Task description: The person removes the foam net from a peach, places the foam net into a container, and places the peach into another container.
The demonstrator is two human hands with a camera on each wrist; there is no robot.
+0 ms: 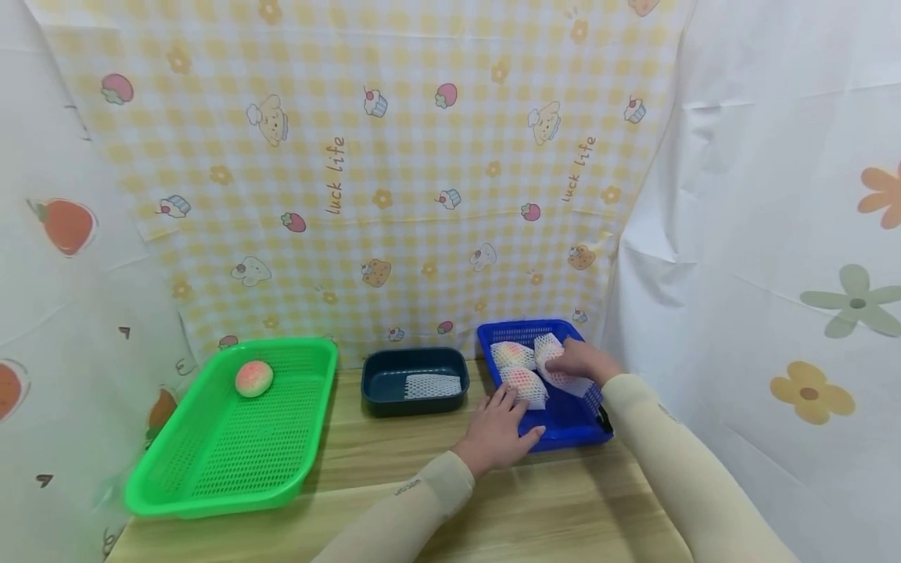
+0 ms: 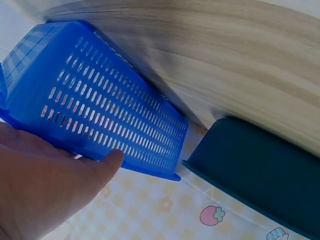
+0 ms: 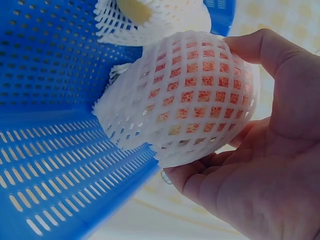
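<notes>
My right hand (image 1: 580,361) grips a pink peach in a white foam net (image 3: 195,95), thumb on one side and fingers curled under the other. It is over the right side of the blue basket (image 1: 563,434). My left hand (image 1: 496,428) rests at the basket's near left rim, fingers spread toward a second netted peach (image 1: 522,385); in the left wrist view a fingertip (image 2: 114,160) lies along the rim. A third netted peach (image 1: 511,354) lies behind that one, at the basket's far left.
Left of the basket, a dark teal box (image 1: 383,407) holds a flat white foam net (image 1: 432,386). Farther left, a large green basket (image 1: 310,438) contains one bare peach (image 1: 254,378). A checked cloth (image 1: 408,172) hangs behind the wooden table (image 1: 394,453).
</notes>
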